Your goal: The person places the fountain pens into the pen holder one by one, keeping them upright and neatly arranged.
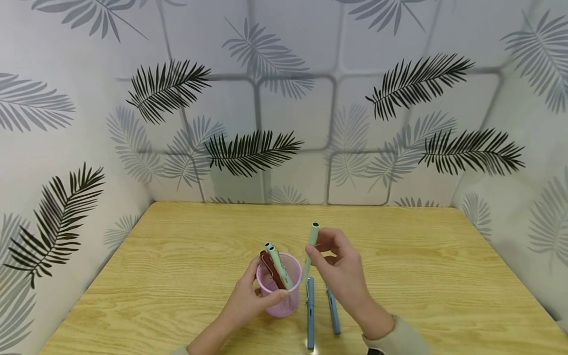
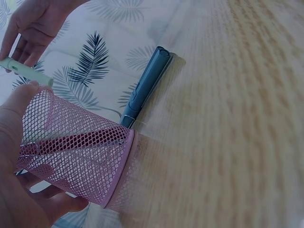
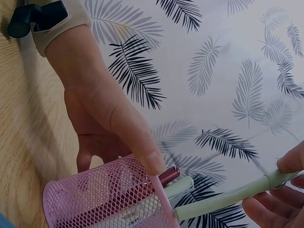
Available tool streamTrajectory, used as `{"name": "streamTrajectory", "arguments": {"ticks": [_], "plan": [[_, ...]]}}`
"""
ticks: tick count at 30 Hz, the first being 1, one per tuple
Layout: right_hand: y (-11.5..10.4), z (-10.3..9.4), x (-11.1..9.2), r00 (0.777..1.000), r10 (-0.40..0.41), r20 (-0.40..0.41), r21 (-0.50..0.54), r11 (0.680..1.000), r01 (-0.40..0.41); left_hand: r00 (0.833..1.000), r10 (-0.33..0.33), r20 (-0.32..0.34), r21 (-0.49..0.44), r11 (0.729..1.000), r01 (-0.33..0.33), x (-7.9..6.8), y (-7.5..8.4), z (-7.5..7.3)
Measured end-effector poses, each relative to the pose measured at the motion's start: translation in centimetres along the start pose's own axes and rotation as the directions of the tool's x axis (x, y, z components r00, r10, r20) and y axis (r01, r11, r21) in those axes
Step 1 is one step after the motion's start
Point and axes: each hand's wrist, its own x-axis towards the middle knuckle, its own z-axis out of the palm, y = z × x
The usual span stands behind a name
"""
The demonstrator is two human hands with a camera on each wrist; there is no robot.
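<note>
My left hand [image 1: 248, 298] grips a pink mesh pen cup [image 1: 289, 304], its thumb near the rim. A dark red pen [image 1: 272, 270] and a light green pen [image 1: 281, 270] lean inside; a pale blue pen end [image 1: 268, 245] shows behind them. Between thumb and fingers, my right hand [image 1: 345, 268] pinches another light green pen [image 1: 313, 235], held upright just right of the cup. The right wrist view shows that pen's lower end [image 3: 190, 211] close to the cup's rim; whether they touch, I cannot tell.
Two blue pens, one nearer the cup [image 1: 310, 315] and one farther right [image 1: 334, 313], lie on the wood-grain table [image 1: 186, 246]. Leaf-patterned walls [image 1: 293, 113] stand behind and at both sides of the table.
</note>
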Motion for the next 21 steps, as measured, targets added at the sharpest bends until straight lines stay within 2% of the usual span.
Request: {"name": "streamTrajectory", "arguments": {"ticks": [7,13,16,20,21], "plan": [[-0.3,0.8,0.3,1.0,-0.005,0.023,0.038,0.999,0.004,1.0,0.005,-0.002,0.001,1.0,-0.005,0.0,0.0,0.1],[0.2,1.7,0.0,0.995,0.059,0.083,0.007,0.998,-0.06,1.0,0.013,0.004,-0.01,1.0,-0.013,0.0,0.1,0.1],[0.4,1.8,-0.1,0.987,0.102,0.126,-0.014,0.995,-0.101,1.0,0.008,0.01,-0.011,1.0,-0.008,-0.4,1.5,0.0],[0.8,2.0,-0.4,0.98,0.121,0.16,-0.037,0.992,-0.117,1.0,-0.01,0.026,-0.027,1.0,0.011,-0.9,3.5,-0.2],[0.9,2.1,-0.4,0.978,0.125,0.169,-0.037,0.992,-0.121,0.999,-0.013,0.03,-0.03,0.999,0.014,-0.9,3.5,-0.3]]}}
